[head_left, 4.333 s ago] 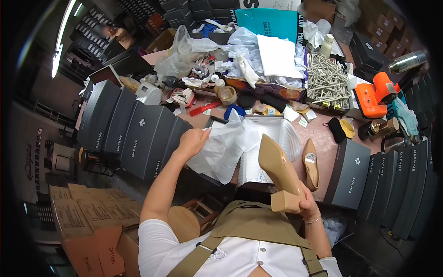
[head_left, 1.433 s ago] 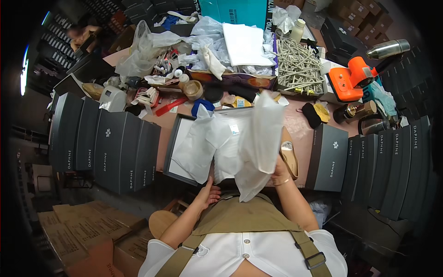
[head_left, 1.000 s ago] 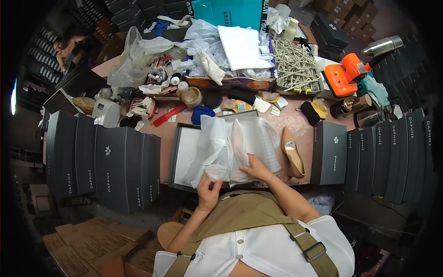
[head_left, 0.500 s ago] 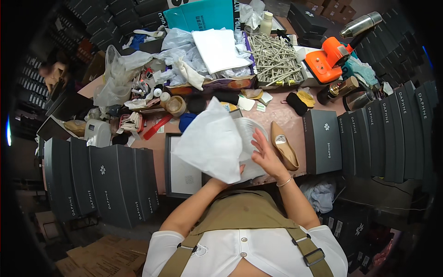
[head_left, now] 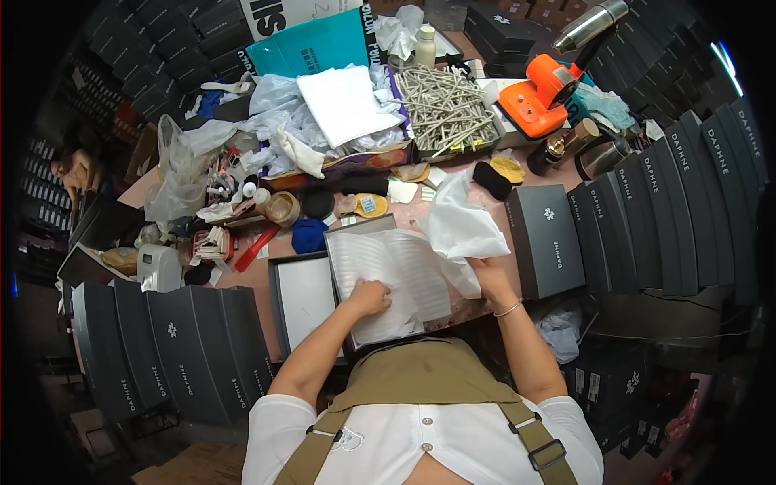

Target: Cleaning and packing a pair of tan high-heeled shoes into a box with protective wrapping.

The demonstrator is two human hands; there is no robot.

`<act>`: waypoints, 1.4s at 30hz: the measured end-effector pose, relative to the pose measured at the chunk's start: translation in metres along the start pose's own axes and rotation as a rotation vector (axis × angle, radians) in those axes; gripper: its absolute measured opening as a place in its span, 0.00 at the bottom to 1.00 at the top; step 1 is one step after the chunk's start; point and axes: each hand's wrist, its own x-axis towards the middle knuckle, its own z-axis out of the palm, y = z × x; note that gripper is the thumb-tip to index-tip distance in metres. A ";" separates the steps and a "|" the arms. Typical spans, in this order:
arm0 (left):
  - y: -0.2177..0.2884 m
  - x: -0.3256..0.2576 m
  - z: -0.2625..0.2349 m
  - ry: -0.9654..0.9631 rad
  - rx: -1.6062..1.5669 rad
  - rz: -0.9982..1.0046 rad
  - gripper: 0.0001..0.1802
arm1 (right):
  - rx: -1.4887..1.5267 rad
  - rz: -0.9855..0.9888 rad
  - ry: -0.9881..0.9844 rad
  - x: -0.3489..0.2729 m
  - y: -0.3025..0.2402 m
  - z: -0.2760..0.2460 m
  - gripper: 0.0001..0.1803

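A dark grey shoe box (head_left: 330,252) lies in front of me, lined with ribbed white foam sheet (head_left: 364,255). My left hand (head_left: 369,298) rests in it, fingers curled in against the foam. To the right of the box, my right hand (head_left: 491,280) grips the lower edge of a thin white wrapping sheet (head_left: 462,225), which hangs in loose folds. The tan pump is hidden from view, with the sheet over the spot where it lay. Left of the lined box lies a box part with a pale inside (head_left: 305,289).
Upright dark shoe boxes stand at left (head_left: 190,339) and right (head_left: 647,218). Behind are a carton of crumpled paper (head_left: 275,101), a tray of grey paper sticks (head_left: 444,109), an orange device (head_left: 537,101), a blue cloth (head_left: 309,236) and a red brush-like tool (head_left: 257,246).
The white sheet has gone from over the box to its right side, now in my right hand, which was open. My left hand, partly hidden before, shows on the foam. The pump is covered.
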 end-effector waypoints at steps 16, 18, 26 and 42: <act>-0.025 -0.129 -0.041 0.660 -1.657 0.295 0.17 | -0.434 -0.160 -0.003 0.008 0.005 0.032 0.26; -0.060 -0.120 -0.039 0.661 -1.404 0.182 0.19 | 0.307 0.371 -0.224 -0.002 0.024 0.052 0.27; 0.012 -0.173 -0.056 1.096 -0.955 0.111 0.30 | 0.330 0.081 -0.225 -0.028 -0.018 0.117 0.12; 0.054 -0.128 -0.034 1.152 -0.342 -0.020 0.29 | -1.043 0.055 -0.371 -0.029 0.042 -0.097 0.36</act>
